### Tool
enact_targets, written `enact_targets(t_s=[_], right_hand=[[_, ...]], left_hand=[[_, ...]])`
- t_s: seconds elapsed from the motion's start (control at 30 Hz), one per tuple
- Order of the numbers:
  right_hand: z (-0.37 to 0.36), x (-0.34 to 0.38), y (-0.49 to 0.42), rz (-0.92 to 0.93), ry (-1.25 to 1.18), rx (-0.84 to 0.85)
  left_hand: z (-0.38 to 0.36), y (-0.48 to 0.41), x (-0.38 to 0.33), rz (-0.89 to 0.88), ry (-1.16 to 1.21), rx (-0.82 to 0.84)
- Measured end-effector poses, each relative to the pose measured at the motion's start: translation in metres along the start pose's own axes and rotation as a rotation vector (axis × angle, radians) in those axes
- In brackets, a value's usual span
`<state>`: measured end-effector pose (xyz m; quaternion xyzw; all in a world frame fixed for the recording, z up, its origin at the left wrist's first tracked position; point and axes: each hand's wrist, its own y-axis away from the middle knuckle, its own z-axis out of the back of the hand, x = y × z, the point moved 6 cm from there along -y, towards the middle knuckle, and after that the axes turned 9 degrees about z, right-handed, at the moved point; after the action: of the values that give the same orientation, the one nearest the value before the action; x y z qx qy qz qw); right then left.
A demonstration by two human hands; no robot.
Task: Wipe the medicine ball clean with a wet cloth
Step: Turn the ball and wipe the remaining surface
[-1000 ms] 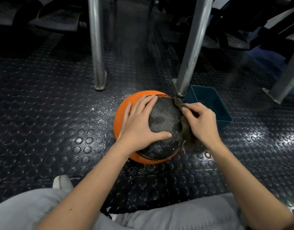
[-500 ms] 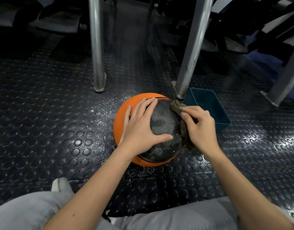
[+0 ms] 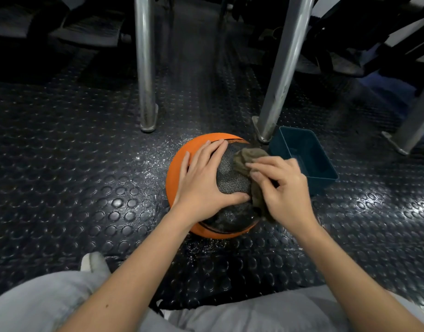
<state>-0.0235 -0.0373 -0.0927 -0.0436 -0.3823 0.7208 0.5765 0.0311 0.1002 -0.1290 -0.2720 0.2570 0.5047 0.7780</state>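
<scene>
orange rubber with a dark, patterned grip panel: from the head view, the medicine ball (image 3: 180,168) sits on the studded rubber floor (image 3: 86,164), just in front of the person's knees and close beside the foot of a slanted metal leg (image 3: 282,68). a second, upright metal leg (image 3: 146,68) stands further to the left. a dark teal plastic tub (image 3: 302,152) rests on the floor just to the right of the ball.

the left hand (image 3: 206,185) lies flat on top of the ball, fingers straight and spread, thumb stretched across the dark panel, pressing down without curling round anything. the right hand (image 3: 285,188) has its fingers curled and pinches a bunched brown cloth (image 3: 247,156), which is pressed against the upper right of the dark panel and trails down the ball's right side under the palm.

the ball looks dense and heavy, so it should stay put under a flat palm, but being round it can roll on the floor. the floor around it glistens with wet specks (image 3: 158,159), so the smooth orange skin is likely slippery once damp. the textured panel gives the surest purchase for the bracing hand. to turn it, a broad two-handed hold on opposite sides seems safer than fingertips. the cloth is limp and soft, and works best bunched into a pad as it is now.
</scene>
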Motion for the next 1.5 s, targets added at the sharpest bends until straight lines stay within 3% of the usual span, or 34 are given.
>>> enact_targets(t_s=[0.1, 0.3, 0.47, 0.63, 0.77, 0.87, 1.0, 1.2, 1.27, 1.37, 1.5], right_hand=[[-0.002, 0.002, -0.002, 0.126, 0.022, 0.040], [0.003, -0.030, -0.013, -0.133, 0.027, -0.035], [-0.002, 0.009, -0.003, 0.113, 0.028, 0.017], [0.004, -0.045, -0.009, -0.183, -0.077, 0.007], [0.001, -0.044, -0.006, -0.184, -0.101, 0.016], [0.001, -0.044, -0.006, -0.193, -0.115, 0.060], [-0.002, -0.049, -0.007, -0.218, -0.130, 0.115], [-0.013, -0.073, -0.019, -0.379, -0.173, 0.167], [-0.016, -0.071, -0.021, -0.363, -0.208, 0.174], [-0.015, -0.060, -0.024, -0.292, -0.245, 0.141], [-0.011, -0.031, -0.024, -0.154, -0.081, 0.147]], left_hand=[[0.000, 0.003, 0.000, -0.015, 0.015, 0.009], [-0.005, 0.002, -0.009, -0.047, -0.032, 0.031], [-0.004, 0.004, -0.001, -0.044, -0.030, 0.007], [-0.005, 0.011, 0.000, -0.088, 0.065, 0.030], [0.013, -0.001, 0.019, 0.018, 0.291, -0.009], [0.014, -0.009, 0.030, 0.075, 0.175, 0.006], [0.003, -0.002, 0.024, 0.119, 0.195, 0.050], [0.014, 0.029, 0.007, 0.064, -0.019, -0.184], [0.021, 0.025, 0.007, 0.012, 0.055, -0.212], [0.018, 0.017, 0.004, -0.104, 0.077, -0.106], [0.010, 0.018, 0.012, -0.011, 0.123, -0.048]])
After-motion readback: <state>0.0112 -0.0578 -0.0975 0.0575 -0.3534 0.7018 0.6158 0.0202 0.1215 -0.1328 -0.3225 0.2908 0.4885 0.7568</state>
